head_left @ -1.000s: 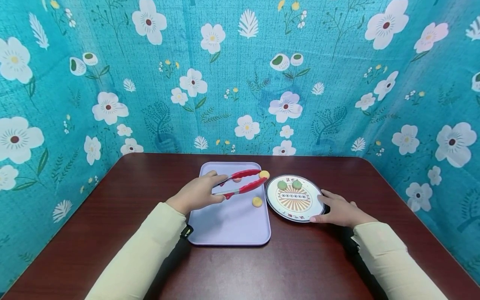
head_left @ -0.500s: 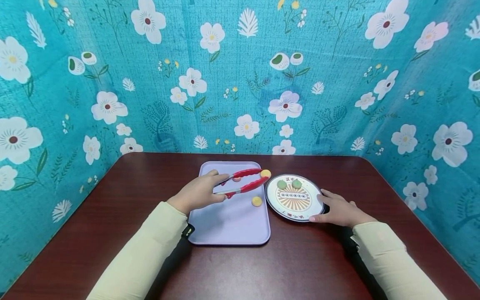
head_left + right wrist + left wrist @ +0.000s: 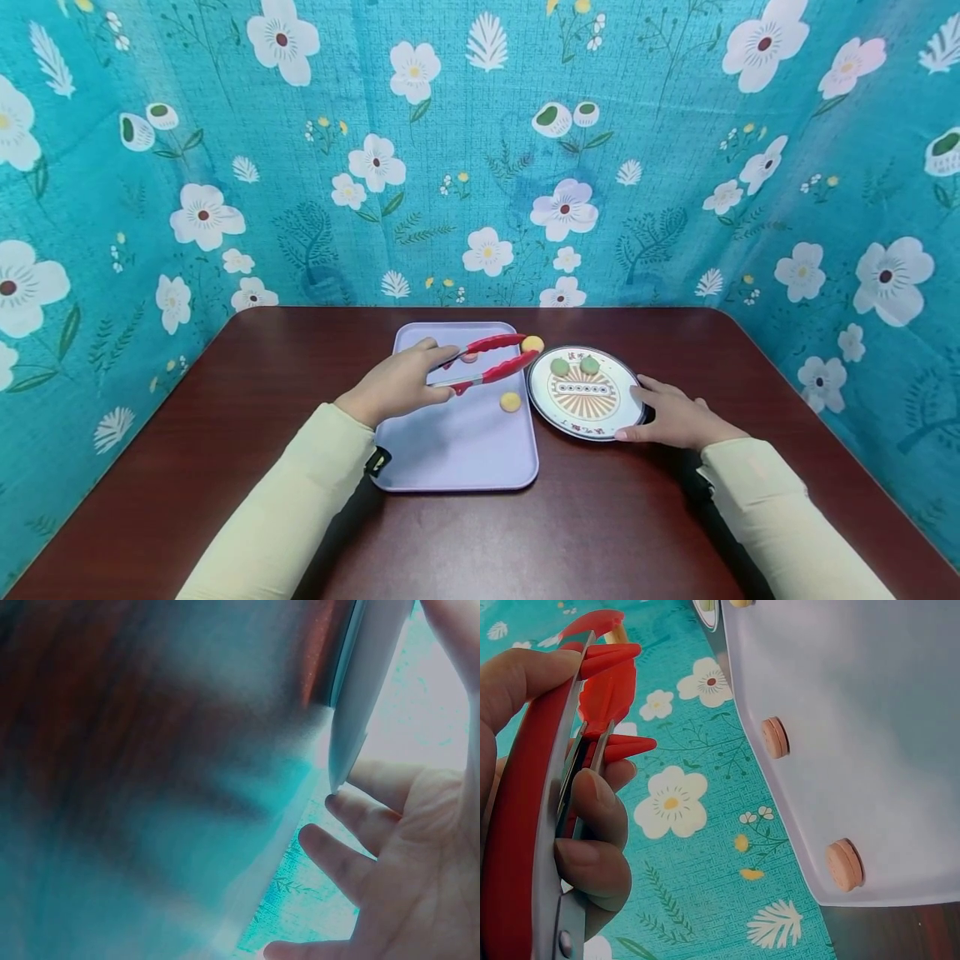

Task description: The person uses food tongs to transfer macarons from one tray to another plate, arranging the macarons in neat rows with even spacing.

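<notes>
Left hand (image 3: pixel 405 382), clamped on red tongs (image 3: pixel 510 367), had just moved the pinched yellow cookie (image 3: pixel 532 344) slightly closer to ten o'clock on the plate (image 3: pixel 540 400), nearer two green cookies (image 3: pixel 588 366), while the right hand (image 3: pixel 675 417), fingers apart, touched the plate around four.

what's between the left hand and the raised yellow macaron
In the head view, red-tipped tongs gripped by the left hand reach to the raised yellow macaron between their tips; the lilac tray and a pink macaron show behind them.
</notes>
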`<control>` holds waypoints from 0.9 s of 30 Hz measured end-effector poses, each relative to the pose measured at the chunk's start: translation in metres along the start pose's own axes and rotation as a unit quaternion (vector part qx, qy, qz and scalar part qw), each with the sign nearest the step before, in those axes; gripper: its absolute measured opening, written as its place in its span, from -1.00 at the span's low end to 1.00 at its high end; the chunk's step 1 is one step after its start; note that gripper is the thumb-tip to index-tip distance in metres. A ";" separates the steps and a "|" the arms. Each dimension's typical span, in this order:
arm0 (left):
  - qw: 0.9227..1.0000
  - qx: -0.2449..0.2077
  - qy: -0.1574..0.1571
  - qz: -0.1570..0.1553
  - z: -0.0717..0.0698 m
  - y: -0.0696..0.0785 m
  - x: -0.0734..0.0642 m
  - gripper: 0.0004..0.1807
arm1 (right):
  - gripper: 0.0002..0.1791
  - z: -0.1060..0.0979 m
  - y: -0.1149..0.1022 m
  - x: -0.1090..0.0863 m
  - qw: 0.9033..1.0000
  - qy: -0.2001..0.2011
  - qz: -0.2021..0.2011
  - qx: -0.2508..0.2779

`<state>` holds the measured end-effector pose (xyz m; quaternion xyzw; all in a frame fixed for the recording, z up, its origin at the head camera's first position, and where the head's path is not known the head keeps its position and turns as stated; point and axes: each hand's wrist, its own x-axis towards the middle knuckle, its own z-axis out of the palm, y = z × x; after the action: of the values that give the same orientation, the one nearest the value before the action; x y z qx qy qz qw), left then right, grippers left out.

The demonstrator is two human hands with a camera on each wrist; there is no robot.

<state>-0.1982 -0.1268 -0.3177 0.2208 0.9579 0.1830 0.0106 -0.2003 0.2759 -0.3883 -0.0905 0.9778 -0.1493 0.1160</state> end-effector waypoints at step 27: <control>1.000 0.012 -0.009 0.026 0.006 0.011 0.016 -0.29 | 0.25 0.000 0.000 0.002 1.000 -0.001 0.003 -0.002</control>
<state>-0.2073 -0.1086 -0.3187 0.2474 0.9538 0.1700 0.0119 -0.2019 0.2751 -0.3887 -0.0881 0.9783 -0.1465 0.1168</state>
